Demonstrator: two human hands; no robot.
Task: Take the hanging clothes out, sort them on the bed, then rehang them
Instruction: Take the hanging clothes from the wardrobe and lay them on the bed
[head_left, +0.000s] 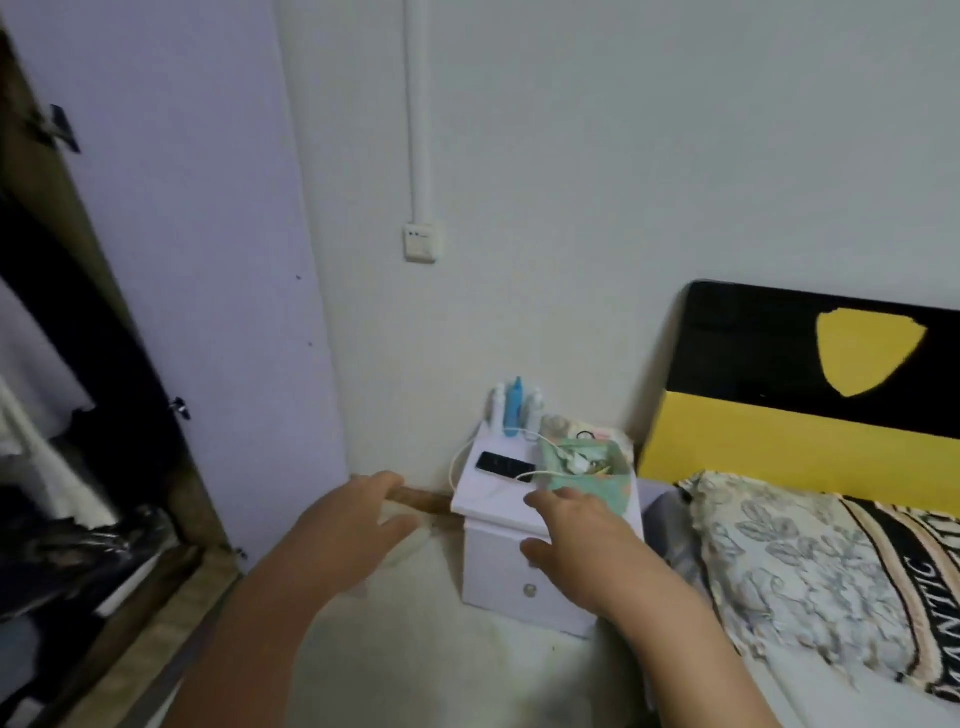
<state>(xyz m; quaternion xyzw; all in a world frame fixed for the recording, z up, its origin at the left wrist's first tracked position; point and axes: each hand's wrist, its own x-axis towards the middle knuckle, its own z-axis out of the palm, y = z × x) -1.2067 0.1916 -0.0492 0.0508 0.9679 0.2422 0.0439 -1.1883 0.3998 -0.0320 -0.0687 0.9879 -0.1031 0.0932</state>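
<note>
Room: pale wall (623, 156) with a switch plate (420, 242) under a vertical conduit.

Wardrobe (171, 587), far left: wood-grain frame, lilac door (208, 260) swung open.

Hanging clothes (47, 374): inside the wardrobe, dark and white garments, blurred; more dark folded items lie below them.

Bed (857, 691), right: black-and-yellow headboard (779, 431); floral pillow (789, 566) beside striped black-and-cream bedding with lettering.

White bedside cabinet (519, 577), between wardrobe and bed: its tabletop carries a black remote (506, 466), bottles (514, 405), white cables and a green pouch (592, 473).

Left hand (343, 525): fingers loosely spread, empty, out over the floor beside the cabinet.

Right hand (576, 540): fingers loosely extended, empty, in front of the cabinet's front edge; contact cannot be told.
</note>
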